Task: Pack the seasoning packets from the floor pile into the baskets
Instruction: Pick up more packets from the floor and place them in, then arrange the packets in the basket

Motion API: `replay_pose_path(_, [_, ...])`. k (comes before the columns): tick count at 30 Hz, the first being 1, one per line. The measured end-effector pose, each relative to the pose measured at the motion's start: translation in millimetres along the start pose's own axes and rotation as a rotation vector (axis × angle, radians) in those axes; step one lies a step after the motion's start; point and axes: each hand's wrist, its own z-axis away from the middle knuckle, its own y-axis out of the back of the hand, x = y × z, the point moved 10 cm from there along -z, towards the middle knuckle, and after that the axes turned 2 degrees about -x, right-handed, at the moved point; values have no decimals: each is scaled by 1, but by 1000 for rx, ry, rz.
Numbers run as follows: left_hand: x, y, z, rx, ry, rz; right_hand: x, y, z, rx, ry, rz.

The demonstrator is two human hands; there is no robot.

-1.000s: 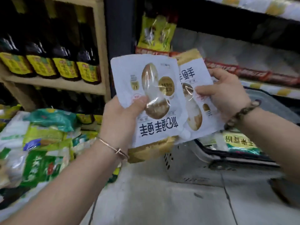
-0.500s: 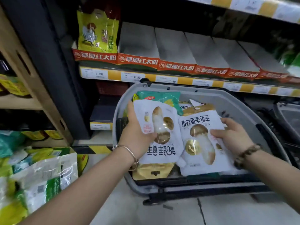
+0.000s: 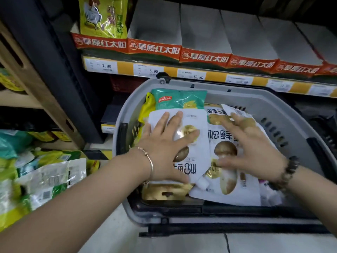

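The two white mushroom seasoning packets now lie in the basket [image 3: 131,106], side by side on top of the packets already there. The left packet [image 3: 198,159] is upside down to the viewer, and its edge overlaps the right packet [image 3: 228,179]. The left grip [image 3: 164,148] is released: the palm and straight, spread fingers press flat on its packet. The right grip [image 3: 251,147] is also released, with its fingers splayed over the other packet (a little blurred, so I cannot tell how firmly it presses).

The likely trouble is sliding. The pouches look slick and rest on an uneven heap, so when the palms lift they may skate toward the basket's near edge. The left packet's gold header [image 3: 166,192] already reaches that edge. The overlap could also drag one packet along if the other is nudged. Pressing hard might crease the green packet [image 3: 178,99] at the basket's far edge.

The floor pile [image 3: 45,176], beside the basket's left edge, is far from used up.

Half a second ago both packets were pinched by their edges and held just above the basket. Since then they have come down and the fingers have opened flat. A second ago they were up in front of the shelves.
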Motion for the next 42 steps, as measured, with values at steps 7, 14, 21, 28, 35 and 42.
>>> replay_pose_path(7, [12,-6,7,-5,-46,-129,-3,-37,1,-158,31,123])
replay_pose_path(14, [17,-19,16,-70,-24,-167,-14,-39,10,-124,23,210])
replay_pose_path(21, [-2,10,32,20,3,-7,-32,-17,10,-97,-4,174])
replay_pose_path(28, [-98,52,157,405,333,342,-201,-3,8,33,348,-34])
replay_pose_path(35, [-175,2,346,564,722,432,-379,-68,23,-74,649,-148])
replay_pose_path(42, [-193,-128,522,610,1164,512,-492,-214,65,-339,871,-140])
